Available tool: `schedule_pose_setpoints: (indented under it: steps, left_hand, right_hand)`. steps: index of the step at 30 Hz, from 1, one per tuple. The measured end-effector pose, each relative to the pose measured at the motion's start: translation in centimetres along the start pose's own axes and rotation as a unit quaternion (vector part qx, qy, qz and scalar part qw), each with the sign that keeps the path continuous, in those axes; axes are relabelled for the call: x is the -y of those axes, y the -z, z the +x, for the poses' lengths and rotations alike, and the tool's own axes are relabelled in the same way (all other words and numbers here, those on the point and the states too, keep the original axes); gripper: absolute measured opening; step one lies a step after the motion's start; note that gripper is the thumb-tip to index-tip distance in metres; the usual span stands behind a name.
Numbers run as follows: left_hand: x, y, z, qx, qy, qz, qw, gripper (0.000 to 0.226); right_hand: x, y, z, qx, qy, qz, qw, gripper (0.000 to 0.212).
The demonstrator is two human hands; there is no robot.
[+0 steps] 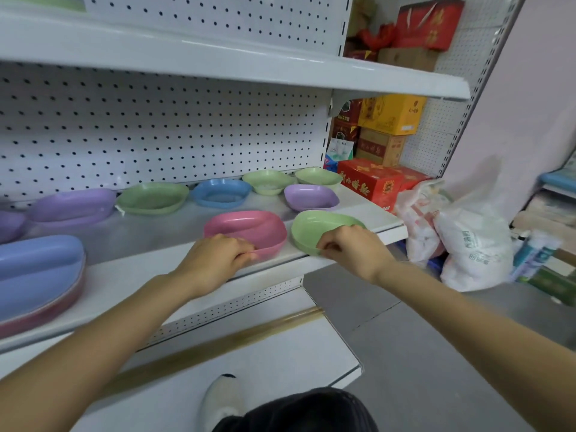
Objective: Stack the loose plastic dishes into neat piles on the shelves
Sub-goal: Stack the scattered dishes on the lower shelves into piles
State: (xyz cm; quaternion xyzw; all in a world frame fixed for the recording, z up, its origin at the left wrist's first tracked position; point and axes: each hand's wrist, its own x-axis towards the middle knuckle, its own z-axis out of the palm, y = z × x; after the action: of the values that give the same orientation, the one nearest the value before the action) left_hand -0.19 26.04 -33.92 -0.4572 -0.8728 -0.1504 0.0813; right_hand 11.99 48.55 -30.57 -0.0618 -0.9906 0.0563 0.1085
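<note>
Both hands grip the near rims of two dishes at the shelf's front edge.

Nearest, a pale shoe (222,400) stands by the lower shelf (280,353). Above it, on the middle shelf (140,275), the left hand (218,260) curls its fingers over the near rim of the pink dish (249,230), and just to its right the right hand (352,251) pinches the near rim of the green dish (314,227). Both dishes sit on the shelf, side by side but apart. At the far left, a blue dish tops a pile (37,272) of pink ones. Farther back, loose purple (73,205), green (152,198), blue (221,193), green (265,180) and purple (311,198) dishes line the pegboard (156,126). Red and yellow boxes (380,145) stand beyond.
</note>
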Motion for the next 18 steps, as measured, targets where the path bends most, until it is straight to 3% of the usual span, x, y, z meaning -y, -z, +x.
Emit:
schedule_pose_setpoints:
  steps: [8, 14, 18]
  left_hand:
    - [2.5, 8.0, -6.3, -0.086, 0.009, -0.022, 0.996, 0.022]
    - [6.3, 13.4, -12.0, -0.124, 0.104, -0.021, 0.987, 0.013]
    - [8.7, 13.5, -14.7, -0.122, 0.161, -0.032, 0.979, 0.014]
  right_hand:
    - [8.8, -0.8, -0.8, -0.022, 0.076, 0.048, 0.996, 0.016]
    - [15.0, -2.1, 0.6, -0.001, 0.129, 0.096, 0.987, 0.023]
    - [15.5, -2.4, 0.9, 0.036, 0.131, 0.057, 0.989, 0.036]
